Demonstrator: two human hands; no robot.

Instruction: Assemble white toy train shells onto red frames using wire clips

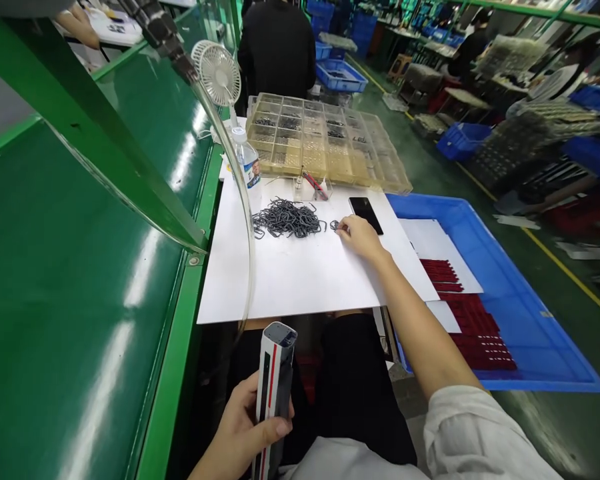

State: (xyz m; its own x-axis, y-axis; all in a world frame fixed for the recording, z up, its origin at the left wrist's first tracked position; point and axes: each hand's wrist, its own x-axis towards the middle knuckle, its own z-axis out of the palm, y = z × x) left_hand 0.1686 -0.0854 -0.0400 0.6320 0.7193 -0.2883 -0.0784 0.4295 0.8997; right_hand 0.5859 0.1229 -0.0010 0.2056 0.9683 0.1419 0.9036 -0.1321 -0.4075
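Note:
My left hand [250, 427] is wrapped round a long white and dark grey bar-shaped device [275, 373] with a red stripe, held upright above my lap. Its upper end is dark and shows a small recess. On the white tabletop [300, 280], my right hand [357, 235] has its fingertips pinched at small dark curved pieces [334, 225]. Exactly how many of them the fingers grip is too small to make out. Left of that hand lies a heap of similar dark grey curved pieces [290, 219]. A black phone [367, 215] rests just beyond my right hand.
A clear compartment tray [325, 143] stands at the back, with a bottle [247, 163] and white fan [217, 72] to its left. A blue bin [530, 333] holds dark red strips [473, 320] on the right. A clear tube [245, 220] hangs before the table; a green frame [180, 347] borders the left.

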